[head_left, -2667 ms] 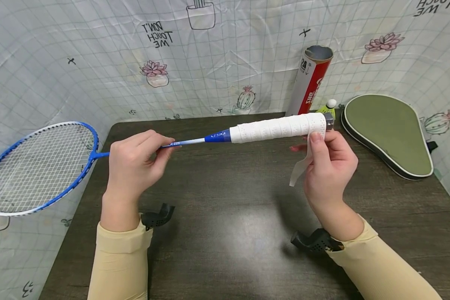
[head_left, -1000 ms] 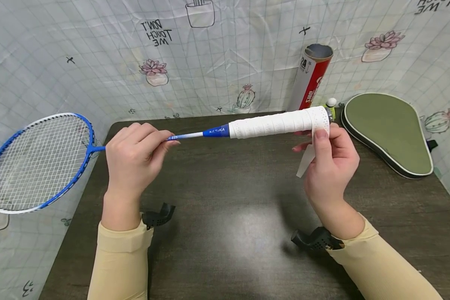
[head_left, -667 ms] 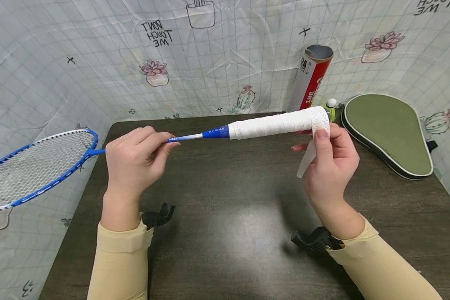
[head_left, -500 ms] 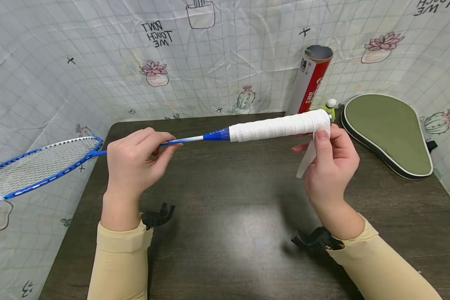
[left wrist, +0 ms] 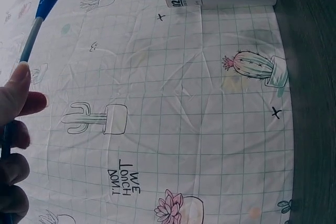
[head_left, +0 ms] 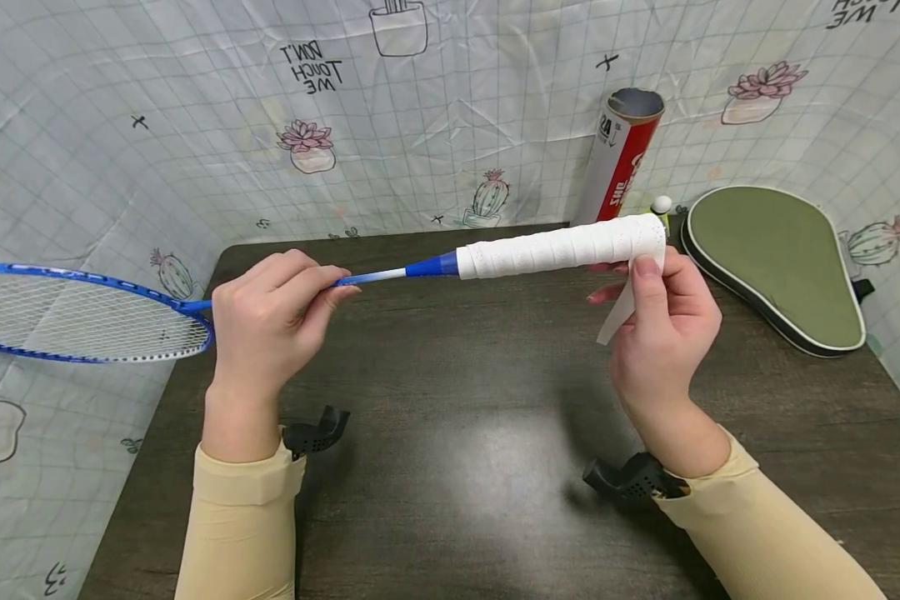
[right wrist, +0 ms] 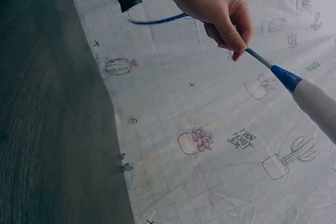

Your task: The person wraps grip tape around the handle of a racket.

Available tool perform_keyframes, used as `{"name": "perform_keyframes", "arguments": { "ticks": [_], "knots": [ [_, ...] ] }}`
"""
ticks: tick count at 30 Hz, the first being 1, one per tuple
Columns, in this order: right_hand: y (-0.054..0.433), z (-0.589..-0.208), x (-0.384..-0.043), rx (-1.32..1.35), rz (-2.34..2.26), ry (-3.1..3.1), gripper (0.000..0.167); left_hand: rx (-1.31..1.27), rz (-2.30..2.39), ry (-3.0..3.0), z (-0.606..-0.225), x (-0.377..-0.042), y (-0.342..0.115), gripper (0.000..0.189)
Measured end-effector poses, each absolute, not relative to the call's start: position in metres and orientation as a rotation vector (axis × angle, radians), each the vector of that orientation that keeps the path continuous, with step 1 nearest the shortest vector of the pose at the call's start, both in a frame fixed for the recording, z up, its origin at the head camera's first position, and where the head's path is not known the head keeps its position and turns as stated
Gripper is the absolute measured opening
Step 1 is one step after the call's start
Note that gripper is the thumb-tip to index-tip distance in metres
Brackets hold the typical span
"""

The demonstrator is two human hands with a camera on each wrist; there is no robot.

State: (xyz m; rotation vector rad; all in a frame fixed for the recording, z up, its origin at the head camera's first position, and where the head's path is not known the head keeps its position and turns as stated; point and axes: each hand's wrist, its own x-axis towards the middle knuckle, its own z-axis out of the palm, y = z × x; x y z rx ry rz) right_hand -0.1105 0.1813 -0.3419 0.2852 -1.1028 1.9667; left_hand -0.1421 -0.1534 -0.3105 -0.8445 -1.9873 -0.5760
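Note:
A blue and white badminton racket (head_left: 433, 266) is held level above the dark table, its strung head (head_left: 82, 312) off to the left. My left hand (head_left: 270, 321) grips the thin shaft; the left wrist view shows the left fingers (left wrist: 16, 100) curled round it. White perforated grip tape (head_left: 555, 248) covers the handle in overlapping turns up to the butt end. Just below that end, my right hand (head_left: 663, 325) pinches the tape between thumb and fingers, and a short loose tail (head_left: 617, 317) hangs down. In the right wrist view the wrapped handle (right wrist: 317, 103) runs out at the right edge.
Behind the handle stands a red and white shuttlecock tube (head_left: 621, 158), open at the top. A yellow shuttlecock (head_left: 662, 208) with a white tip is beside it. An olive green paddle-shaped case (head_left: 776, 258) lies at the right on the dark table (head_left: 450, 417).
The racket has turned about its long axis, swinging the strung head's face through edge-on. The tape has reached further over the butt end, and its loose tail has become shorter.

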Motion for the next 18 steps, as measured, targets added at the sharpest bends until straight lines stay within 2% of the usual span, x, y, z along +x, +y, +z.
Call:
{"name": "perform_keyframes", "arguments": {
  "ticks": [6,12,18],
  "knots": [
    [0.1815,-0.342,-0.1124,0.248,1.915,-1.151,0.019,-0.876,-0.558,-1.99,-0.3101,-0.1416,-0.1527,0.013],
    [0.1817,-0.3429,-0.1122,0.277,1.946,-1.128,0.02,-0.892,-0.6,-2.041,-0.3091,-0.1412,-0.1533,0.0],
    [0.1815,-0.3438,-0.1109,0.321,1.995,-1.099,0.018,-0.894,-0.6,-2.014,-0.31,-0.1407,-0.1537,0.008]
  ]
}}
